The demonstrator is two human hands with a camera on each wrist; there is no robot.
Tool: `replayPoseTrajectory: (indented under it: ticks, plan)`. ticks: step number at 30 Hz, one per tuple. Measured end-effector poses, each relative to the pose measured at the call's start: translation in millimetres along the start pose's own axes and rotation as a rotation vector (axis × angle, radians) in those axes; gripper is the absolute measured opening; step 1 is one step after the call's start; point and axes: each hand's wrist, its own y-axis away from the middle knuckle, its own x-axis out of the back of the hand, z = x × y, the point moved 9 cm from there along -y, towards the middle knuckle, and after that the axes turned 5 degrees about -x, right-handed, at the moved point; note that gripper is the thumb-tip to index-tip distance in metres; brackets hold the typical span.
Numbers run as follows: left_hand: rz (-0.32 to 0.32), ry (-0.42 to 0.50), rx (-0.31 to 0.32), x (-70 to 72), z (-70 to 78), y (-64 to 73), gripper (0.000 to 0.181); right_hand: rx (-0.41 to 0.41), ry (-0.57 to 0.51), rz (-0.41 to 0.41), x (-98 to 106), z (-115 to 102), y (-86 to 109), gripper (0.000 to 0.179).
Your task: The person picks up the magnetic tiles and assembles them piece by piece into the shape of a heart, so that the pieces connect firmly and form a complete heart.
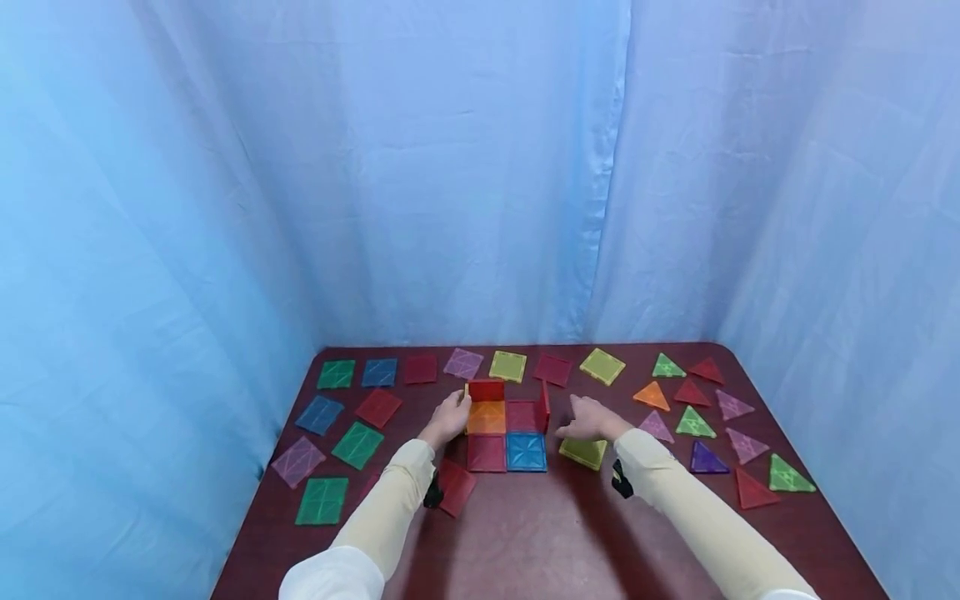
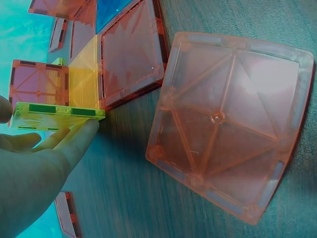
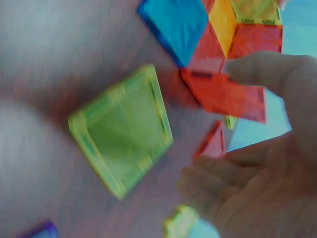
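Observation:
Flat square magnetic tiles form a two-by-two base: orange (image 1: 486, 419), blue (image 1: 527, 452) and two red ones. A red tile (image 1: 486, 390) stands upright behind the orange one, and another red tile (image 1: 544, 408) stands along the right side. My left hand (image 1: 452, 414) holds a yellow tile (image 2: 59, 115) upright at the orange tile's left edge, fingers along its outer face. My right hand (image 1: 588, 419), thumb and fingers apart and holding nothing, is just right of the upright red tile. Below it lies a loose yellow square tile (image 3: 121, 134).
A loose red square tile (image 1: 455, 487) lies beneath my left wrist. More squares, such as a green one (image 1: 322, 502), are spread along the left and back. Triangle tiles, including a purple one (image 1: 707, 458), lie on the right. Blue curtains (image 1: 465, 167) surround the table.

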Motion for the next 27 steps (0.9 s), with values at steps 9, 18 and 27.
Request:
replayPoseTrajectory:
  ticks: [9,18,27]
  plan:
    - [0.026,-0.038,-0.023,-0.8,-4.2,3.3,0.051,-0.155,0.305,0.005,-2,16,18.6,0.063]
    - [0.023,-0.066,-0.062,-8.1,-4.2,7.0,0.051,-0.160,0.422,0.049,-20,24,20.7,0.059]
    - [0.044,-0.086,-0.076,-2.4,1.6,6.7,0.051,-0.172,0.298,0.098,-11,37,11.0,0.086]
